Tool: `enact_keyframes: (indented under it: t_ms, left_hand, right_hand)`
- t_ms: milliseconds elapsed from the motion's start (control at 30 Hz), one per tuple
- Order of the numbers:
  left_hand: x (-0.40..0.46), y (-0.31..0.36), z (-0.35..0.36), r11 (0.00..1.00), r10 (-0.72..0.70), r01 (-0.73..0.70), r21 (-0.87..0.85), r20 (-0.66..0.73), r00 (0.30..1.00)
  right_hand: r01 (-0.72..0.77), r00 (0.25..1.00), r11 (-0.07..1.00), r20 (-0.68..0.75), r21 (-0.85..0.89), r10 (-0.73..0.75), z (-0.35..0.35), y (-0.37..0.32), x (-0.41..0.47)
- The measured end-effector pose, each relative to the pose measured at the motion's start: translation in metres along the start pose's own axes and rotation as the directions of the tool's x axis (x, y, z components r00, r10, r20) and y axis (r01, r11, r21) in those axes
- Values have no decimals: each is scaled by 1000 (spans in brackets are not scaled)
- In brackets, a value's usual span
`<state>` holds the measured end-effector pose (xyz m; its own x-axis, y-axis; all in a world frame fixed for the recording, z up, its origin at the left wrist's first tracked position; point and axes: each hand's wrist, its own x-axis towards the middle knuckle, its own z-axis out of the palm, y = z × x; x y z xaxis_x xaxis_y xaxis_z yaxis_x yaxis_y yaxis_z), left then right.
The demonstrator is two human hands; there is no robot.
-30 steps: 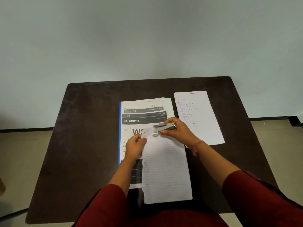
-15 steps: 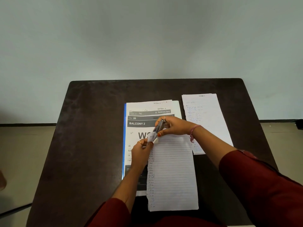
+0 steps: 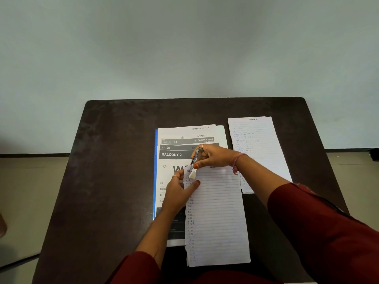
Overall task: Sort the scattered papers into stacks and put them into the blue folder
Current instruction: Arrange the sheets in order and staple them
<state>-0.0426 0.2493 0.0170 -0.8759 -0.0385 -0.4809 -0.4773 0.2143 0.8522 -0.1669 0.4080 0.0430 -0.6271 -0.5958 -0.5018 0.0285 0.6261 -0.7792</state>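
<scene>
Papers: the lined stack (image 3: 217,212) lies at about 6 o'clock on the desk (image 3: 106,171), overlapping the printed sheets (image 3: 184,140) that rest on the blue folder (image 3: 155,171). Over the last second the stapler (image 3: 194,161) has swung from lying across the top edge to standing nearly upright over the stack's top-left corner. The right hand (image 3: 215,157) grips it; the left hand (image 3: 178,193) pinches that corner. I'd judge a staple is about to bind this stack. Another handwritten sheet (image 3: 258,148) waits at 2 o'clock.

right hand (image 3: 215,157) gripping stapler (image 3: 194,160), left hand (image 3: 180,193) pinching lined paper (image 3: 217,214)
</scene>
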Motion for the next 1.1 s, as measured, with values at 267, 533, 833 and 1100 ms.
enact_keyframes:
  t_ms: [267, 533, 833, 1100]
  left_hand:
    - [9, 1, -1, 992, 62, -56, 115, -55, 997]
    - [13, -1, 5, 989, 45, -29, 146, -107, 993]
    - [11, 6, 5, 993, 33, -17, 120, -132, 991]
    - [-8, 2, -3, 973, -183, 174, -153, -45, 982]
  right_hand:
    - [3, 1000, 998, 1, -63, -3, 1, 0, 2]
    - [4, 1000, 995, -27, -97, -6, 4, 2, 2]
    - [9, 999, 995, -29, -104, -13, -2, -5, 0]
    - [27, 998, 995, -59, 100, -21, -6, -2, -16]
